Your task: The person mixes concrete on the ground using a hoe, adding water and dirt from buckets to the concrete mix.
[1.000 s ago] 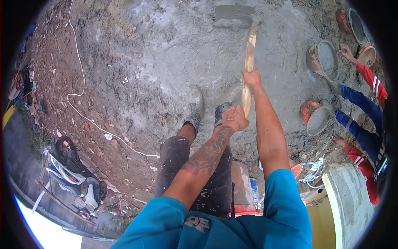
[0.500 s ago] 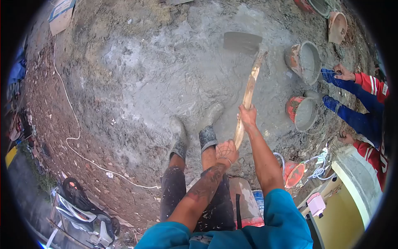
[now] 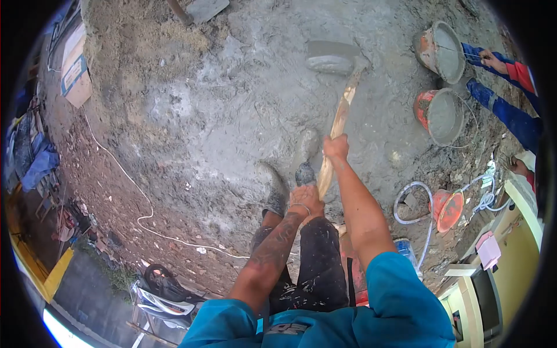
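My left hand [image 3: 307, 199] is closed round the lower end of a hoe's wooden handle, close to my knees. Higher up the same handle [image 3: 341, 110], my right hand [image 3: 336, 148] grips with the fingers wrapped round it. The hoe's wide metal blade [image 3: 332, 49] rests in wet grey cement mix [image 3: 255, 110] ahead of me, with smooth wet mix along its near edge. My boots, the left one [image 3: 272, 182] and the right one [image 3: 306, 145], stand in the mix, coated grey.
Two mortar-filled buckets [image 3: 426, 49] [image 3: 425, 110] stand at right beside another person's blue-trousered legs [image 3: 507, 119]; that person's hand [image 3: 493, 61] holds a bucket's wire handle. A hose [image 3: 400, 203], an orange bucket [image 3: 448, 210], a white cord [image 3: 125, 174] and a motorbike [image 3: 165, 298] lie around.
The view has shifted, so the buckets and the other person sit further right. The hoe blade has tipped, showing wet mix along its near side. Both hands keep their grip on the handle.
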`<state>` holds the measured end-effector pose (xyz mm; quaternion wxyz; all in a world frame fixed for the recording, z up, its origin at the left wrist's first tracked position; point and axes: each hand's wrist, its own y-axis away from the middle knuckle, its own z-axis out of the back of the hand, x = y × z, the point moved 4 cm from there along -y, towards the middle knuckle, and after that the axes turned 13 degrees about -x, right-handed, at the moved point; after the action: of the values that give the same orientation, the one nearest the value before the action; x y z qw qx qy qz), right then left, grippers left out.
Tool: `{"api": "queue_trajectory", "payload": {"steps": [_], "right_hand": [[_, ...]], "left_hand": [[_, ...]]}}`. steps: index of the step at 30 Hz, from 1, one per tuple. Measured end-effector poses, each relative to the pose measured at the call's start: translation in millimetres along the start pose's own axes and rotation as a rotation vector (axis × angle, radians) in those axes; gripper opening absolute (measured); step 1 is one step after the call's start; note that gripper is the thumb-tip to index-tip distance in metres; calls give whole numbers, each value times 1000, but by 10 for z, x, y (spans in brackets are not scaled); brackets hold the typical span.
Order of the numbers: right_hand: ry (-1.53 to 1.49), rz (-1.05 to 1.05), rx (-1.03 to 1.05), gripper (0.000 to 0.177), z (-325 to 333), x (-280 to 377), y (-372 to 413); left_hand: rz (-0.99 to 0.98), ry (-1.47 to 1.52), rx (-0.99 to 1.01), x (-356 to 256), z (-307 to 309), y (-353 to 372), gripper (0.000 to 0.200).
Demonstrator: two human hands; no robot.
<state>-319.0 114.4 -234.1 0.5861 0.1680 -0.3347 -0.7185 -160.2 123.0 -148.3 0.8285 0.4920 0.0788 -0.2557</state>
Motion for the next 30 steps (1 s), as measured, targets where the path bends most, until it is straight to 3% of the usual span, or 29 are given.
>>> {"api": "queue_trajectory", "payload": {"steps": [3, 6, 8, 11, 12, 14, 16, 18, 21, 23, 26, 28, 29, 30], "right_hand": [[-270, -48, 18, 51, -221, -706, 395], [-423, -74, 12, 47, 43, -639, 458], [-515, -15, -13, 45, 157, -269, 48], [-426, 130, -169, 48, 455, 493, -968], [-381, 142, -169, 49, 557, 692, -1286], [-340, 79, -61, 51, 684, 854, -1485], [-190, 4, 51, 53, 670, 754, -1403], [-49, 49, -231, 43, 323, 370, -1014], [-70, -95, -252, 49, -72, 85, -182], [-262, -278, 21, 57, -290, -133, 270], [-431, -232, -40, 55, -602, -497, 747], [-529, -289, -51, 56, -334, -239, 639], [-572, -367, 8, 58, -178, -276, 913], [-538, -393, 35, 58, -6, -287, 1101]], "left_hand": [[38, -100, -16, 205, -137, 511, 41], [18, -81, 16, 84, -72, 577, 41], [-26, -6, -138, -210, 222, 129, 40], [-175, -86, -222, -609, 429, -930, 36], [-250, -79, -409, -719, 406, -1199, 39], [-195, -130, -143, -1112, 794, -1394, 43], [-184, -152, -117, -839, 398, -1242, 44], [-173, -189, -49, -544, 279, -952, 47], [-171, -321, 136, 110, 385, -407, 50], [-120, -318, 176, 318, 619, 57, 46], [-153, -307, 280, 579, 789, 363, 43], [-307, -188, 364, 573, 866, 329, 43], [-376, -143, 253, 622, 854, 324, 42], [-329, -56, 364, 390, 987, 248, 42]]}}
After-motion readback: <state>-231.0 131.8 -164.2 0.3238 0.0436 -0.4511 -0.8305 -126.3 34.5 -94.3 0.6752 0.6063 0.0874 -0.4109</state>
